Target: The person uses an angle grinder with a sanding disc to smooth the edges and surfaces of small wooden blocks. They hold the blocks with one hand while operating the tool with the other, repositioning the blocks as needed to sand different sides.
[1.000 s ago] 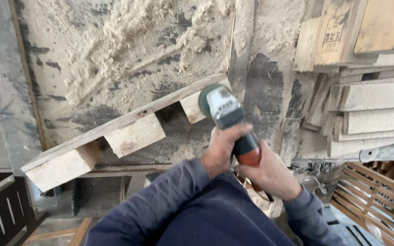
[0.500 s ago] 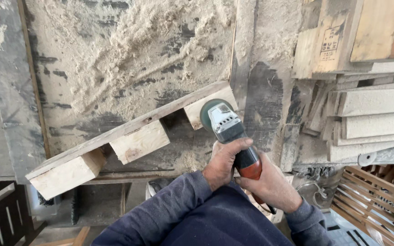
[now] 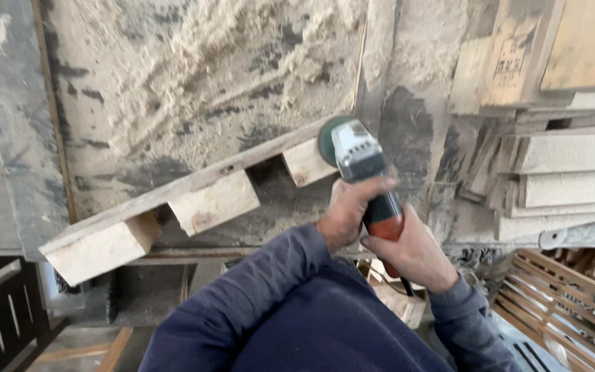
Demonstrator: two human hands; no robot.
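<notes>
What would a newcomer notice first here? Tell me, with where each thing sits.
At centre, both hands grip a grey and red angle grinder, the left hand nearer its head and the right hand at the rear, its disc against the right end of a wooden board with three blocks. Behind lies a sawdust-covered bench top, and stacked boards fill the right.

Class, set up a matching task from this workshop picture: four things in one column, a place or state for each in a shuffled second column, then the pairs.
Column one:
1. angle grinder
2. wooden piece with three blocks
3. sawdust
4. stacked boards

Column two:
A. spread over the bench top
B. piled at the right
C. gripped by left hand and right hand
D. lying slantwise on the bench

Pairs: 1-C, 2-D, 3-A, 4-B
</notes>
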